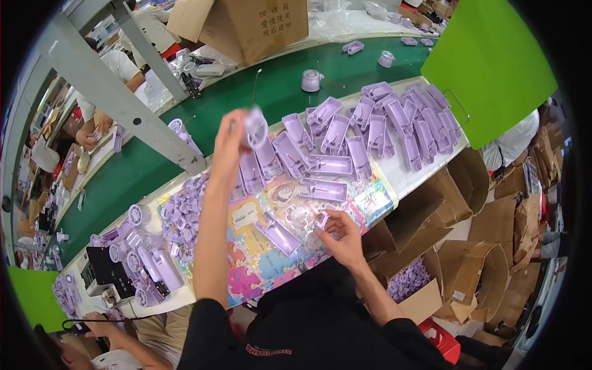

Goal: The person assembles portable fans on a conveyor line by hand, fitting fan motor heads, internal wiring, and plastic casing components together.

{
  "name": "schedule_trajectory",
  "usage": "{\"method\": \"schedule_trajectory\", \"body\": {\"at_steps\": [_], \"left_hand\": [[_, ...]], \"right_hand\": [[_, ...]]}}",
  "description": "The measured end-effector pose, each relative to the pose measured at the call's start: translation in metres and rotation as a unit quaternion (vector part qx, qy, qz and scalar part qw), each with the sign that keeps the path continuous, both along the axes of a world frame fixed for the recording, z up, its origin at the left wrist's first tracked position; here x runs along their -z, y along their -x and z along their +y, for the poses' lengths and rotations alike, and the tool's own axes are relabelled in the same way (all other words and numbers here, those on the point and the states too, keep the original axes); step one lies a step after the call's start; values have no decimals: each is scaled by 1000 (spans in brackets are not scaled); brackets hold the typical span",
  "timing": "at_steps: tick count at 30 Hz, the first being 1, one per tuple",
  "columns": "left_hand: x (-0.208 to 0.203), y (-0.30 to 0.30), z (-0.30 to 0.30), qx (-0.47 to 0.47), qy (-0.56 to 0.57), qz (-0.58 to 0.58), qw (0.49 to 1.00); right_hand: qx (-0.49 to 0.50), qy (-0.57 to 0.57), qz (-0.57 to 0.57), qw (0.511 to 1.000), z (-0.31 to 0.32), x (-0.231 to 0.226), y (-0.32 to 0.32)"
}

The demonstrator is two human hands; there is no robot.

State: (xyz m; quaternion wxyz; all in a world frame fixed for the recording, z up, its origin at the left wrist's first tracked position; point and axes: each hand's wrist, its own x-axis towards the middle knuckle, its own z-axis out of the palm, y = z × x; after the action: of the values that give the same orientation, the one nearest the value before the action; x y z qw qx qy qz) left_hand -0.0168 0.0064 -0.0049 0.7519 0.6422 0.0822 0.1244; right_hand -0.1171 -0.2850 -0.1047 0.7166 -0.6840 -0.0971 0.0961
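Note:
My left hand [228,140] is raised over the far side of the table, closed on a round purple plastic housing [255,131] that is slightly smeared by motion. Closer to me, my right hand [343,239] pinches a small purple plastic piece [322,220] between thumb and finger. Just left of that hand, a long purple plastic shell [279,234] lies open side up on the colourful mat [256,271]. Beyond it, two more shells lie crosswise, one of them a hollow purple shell [325,190]. A heap of small purple parts [184,213] sits left of my left forearm.
Many purple shells [376,120] crowd the table's right side. A green conveyor belt [280,71] runs behind, carrying a round housing [311,81]. A grey metal post [132,98] rises at left. Cardboard boxes [425,200] stand at right. Another person's hand [98,325] shows lower left.

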Motion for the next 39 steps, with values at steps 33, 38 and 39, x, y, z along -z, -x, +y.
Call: {"method": "schedule_trajectory", "body": {"at_steps": [33, 38, 39], "left_hand": [[55, 231, -105, 34, 63, 131, 989], [57, 230, -105, 1, 52, 44, 998], [54, 230, -108, -8, 13, 35, 999]], "right_hand": [[-334, 359, -372, 788, 13, -105, 26], [-324, 164, -118, 924, 14, -109, 29], [-305, 153, -92, 936, 12, -100, 31]]}}
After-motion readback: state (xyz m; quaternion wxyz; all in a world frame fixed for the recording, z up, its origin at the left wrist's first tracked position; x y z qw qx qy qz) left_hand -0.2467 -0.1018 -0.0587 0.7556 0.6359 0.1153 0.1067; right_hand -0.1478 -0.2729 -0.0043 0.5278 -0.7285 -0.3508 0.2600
